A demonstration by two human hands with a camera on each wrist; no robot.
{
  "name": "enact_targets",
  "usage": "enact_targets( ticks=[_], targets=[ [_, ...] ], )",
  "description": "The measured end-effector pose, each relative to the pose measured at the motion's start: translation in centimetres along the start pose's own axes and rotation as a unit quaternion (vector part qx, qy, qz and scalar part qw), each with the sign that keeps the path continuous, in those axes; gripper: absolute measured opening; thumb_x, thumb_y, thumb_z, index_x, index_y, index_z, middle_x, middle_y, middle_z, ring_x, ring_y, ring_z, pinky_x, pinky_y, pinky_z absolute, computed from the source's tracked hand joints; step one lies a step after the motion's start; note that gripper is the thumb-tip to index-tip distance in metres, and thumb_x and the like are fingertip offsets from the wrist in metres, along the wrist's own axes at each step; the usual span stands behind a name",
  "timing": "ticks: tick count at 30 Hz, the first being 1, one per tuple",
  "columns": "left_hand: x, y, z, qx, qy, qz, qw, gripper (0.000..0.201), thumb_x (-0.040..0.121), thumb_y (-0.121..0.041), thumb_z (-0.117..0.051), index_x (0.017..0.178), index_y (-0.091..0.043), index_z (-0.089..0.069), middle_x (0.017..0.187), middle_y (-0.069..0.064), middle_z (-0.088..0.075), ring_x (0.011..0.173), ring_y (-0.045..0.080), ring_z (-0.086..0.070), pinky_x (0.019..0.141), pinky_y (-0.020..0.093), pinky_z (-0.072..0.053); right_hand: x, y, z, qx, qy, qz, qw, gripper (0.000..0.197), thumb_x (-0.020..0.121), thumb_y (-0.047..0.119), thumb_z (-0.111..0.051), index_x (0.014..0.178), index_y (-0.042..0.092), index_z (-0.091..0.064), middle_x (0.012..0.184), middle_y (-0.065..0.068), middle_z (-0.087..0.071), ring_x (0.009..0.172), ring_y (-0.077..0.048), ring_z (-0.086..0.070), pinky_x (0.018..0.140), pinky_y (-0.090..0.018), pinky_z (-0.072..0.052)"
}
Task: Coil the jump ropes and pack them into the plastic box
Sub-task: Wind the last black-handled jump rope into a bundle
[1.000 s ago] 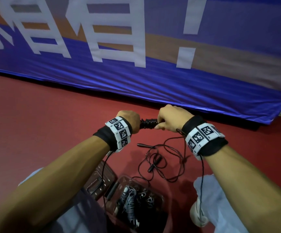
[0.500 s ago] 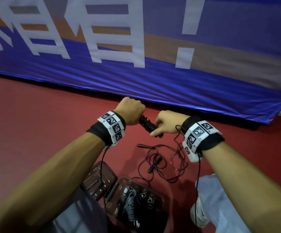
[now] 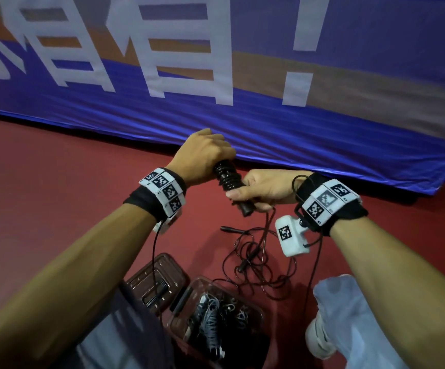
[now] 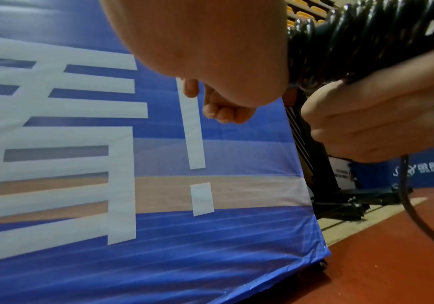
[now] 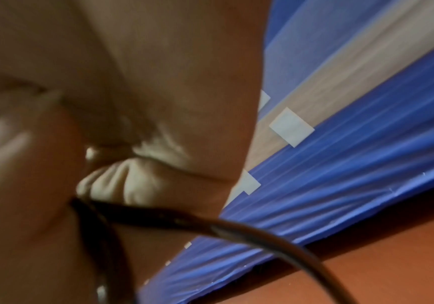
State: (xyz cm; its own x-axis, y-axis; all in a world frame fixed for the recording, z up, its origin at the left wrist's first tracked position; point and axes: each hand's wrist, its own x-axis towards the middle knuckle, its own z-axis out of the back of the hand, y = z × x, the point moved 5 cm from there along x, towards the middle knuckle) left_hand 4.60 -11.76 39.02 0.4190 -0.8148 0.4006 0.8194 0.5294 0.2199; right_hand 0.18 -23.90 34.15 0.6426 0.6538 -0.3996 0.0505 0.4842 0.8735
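Black jump rope [image 3: 229, 179], cord coiled in glossy ridges around its handle, is being gripped at the upper end by left hand [image 3: 202, 155], lower end by right hand [image 3: 264, 190], above the red floor [image 3: 56, 195]; clear plastic box [image 3: 258, 315] below.

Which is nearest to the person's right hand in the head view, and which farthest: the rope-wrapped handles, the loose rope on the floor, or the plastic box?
1. Rope-wrapped handles: held in the right hand itself.
2. Loose rope: on the red floor below the hand.
3. Plastic box: lowest in view, by the person's knees.
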Motion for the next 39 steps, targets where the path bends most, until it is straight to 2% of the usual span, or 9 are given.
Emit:
enact_targets(
  ticks=[4,7,9,14,18,27,30,35,39],
  targets=[
    [-0.7,1.1,0.7,-0.036,-0.069,0.112,0.991,0.012,0.072,-0.025,-0.053,0.07,-0.016,-0.06,0.063,0.0,-0.059,0.06,0.029,-0.055,0.06,0.03,-0.034,0.0,0.9,-0.4,0.114,0.011,0.07,0.991,0.061,0.087,0.063,-0.064,0.057,0.01,-0.056,0.036,0.002,-0.038,0.035,-0.011,-0.028,0.049,-0.028,-0.02],
    [-1.2,1.9,0.8,-0.057,-0.092,0.197,0.974,0.013,0.071,-0.027,-0.055,0.071,-0.016,-0.062,0.063,0.002,-0.06,0.06,0.034,-0.057,0.058,0.032,-0.039,0.3,1.4,-0.5,0.208,0.037,0.112,0.971,0.078,0.07,0.073,-0.073,0.083,-0.001,-0.053,0.035,0.005,-0.037,0.036,-0.007,-0.028,0.044,-0.02,-0.021],
    [-1.5,2.0,0.9,-0.064,-0.093,0.237,0.965,0.016,0.071,-0.029,-0.054,0.073,-0.016,-0.064,0.063,0.002,-0.062,0.062,0.035,-0.059,0.056,0.032,-0.041,0.4,1.7,-0.6,0.247,0.051,0.127,0.959,0.076,0.068,0.077,-0.073,0.069,0.003,-0.056,0.034,0.007,-0.034,0.036,-0.006,-0.026,0.041,-0.019,-0.024],
    [-2.1,2.1,0.3,-0.117,-0.035,0.301,0.946,0.004,0.07,-0.015,-0.064,0.071,-0.017,-0.061,0.061,0.001,-0.062,0.069,0.036,-0.061,0.057,0.033,-0.043,0.5,1.8,-0.7,0.333,0.026,0.115,0.936,0.062,0.082,0.075,-0.05,0.057,0.018,-0.055,0.033,0.01,-0.027,0.038,-0.007,-0.018,0.041,-0.018,-0.023],
    [-2.4,2.5,-0.3,-0.134,0.011,0.404,0.905,0.022,0.078,-0.015,-0.056,0.059,-0.018,-0.045,0.058,-0.001,-0.051,0.063,0.035,-0.051,0.057,0.033,-0.037,1.1,2.3,-0.2,0.476,-0.033,0.128,0.869,0.064,0.096,0.069,-0.038,0.057,0.018,-0.048,0.034,0.009,-0.024,0.034,-0.006,-0.017,0.04,-0.021,-0.011],
    [-3.4,3.2,-2.4,-0.018,0.148,0.478,0.866,0.016,0.089,-0.032,-0.059,0.087,-0.017,-0.054,0.087,0.006,-0.065,0.077,0.031,-0.063,0.067,0.034,-0.041,3.3,0.8,-0.2,0.613,-0.179,0.101,0.763,0.064,0.1,0.068,-0.024,0.071,0.014,-0.043,0.049,0.001,-0.037,0.036,-0.008,-0.022,0.041,-0.02,-0.009],
    [-3.6,3.0,-3.0,-0.006,0.179,0.483,0.857,0.016,0.09,-0.032,-0.06,0.089,-0.017,-0.057,0.077,0.001,-0.057,0.068,0.024,-0.054,0.066,0.033,-0.04,3.6,0.7,-0.5,0.583,-0.223,0.089,0.777,0.067,0.092,0.079,-0.037,0.069,0.016,-0.041,0.062,-0.002,-0.044,0.043,-0.008,-0.022,0.045,-0.02,-0.012],
    [-3.5,2.2,-3.2,0.028,0.242,0.467,0.85,0.016,0.09,-0.029,-0.063,0.089,-0.018,-0.053,0.076,0.0,-0.052,0.072,0.023,-0.054,0.068,0.033,-0.041,3.4,-0.2,-0.2,0.342,-0.33,0.008,0.88,0.04,0.098,0.057,-0.057,0.096,0.017,-0.054,0.065,-0.002,-0.043,0.038,-0.004,-0.029,0.036,-0.016,-0.021],
    [-3.2,1.5,-3.5,0.013,0.247,0.449,0.859,0.016,0.09,-0.029,-0.063,0.091,-0.017,-0.052,0.079,0.0,-0.053,0.072,0.023,-0.054,0.067,0.034,-0.041,2.9,-1.3,0.5,0.248,-0.36,-0.02,0.899,0.052,0.095,0.063,-0.057,0.077,0.016,-0.05,0.058,-0.002,-0.048,0.035,-0.007,-0.032,0.035,-0.018,-0.025]
  ],
)
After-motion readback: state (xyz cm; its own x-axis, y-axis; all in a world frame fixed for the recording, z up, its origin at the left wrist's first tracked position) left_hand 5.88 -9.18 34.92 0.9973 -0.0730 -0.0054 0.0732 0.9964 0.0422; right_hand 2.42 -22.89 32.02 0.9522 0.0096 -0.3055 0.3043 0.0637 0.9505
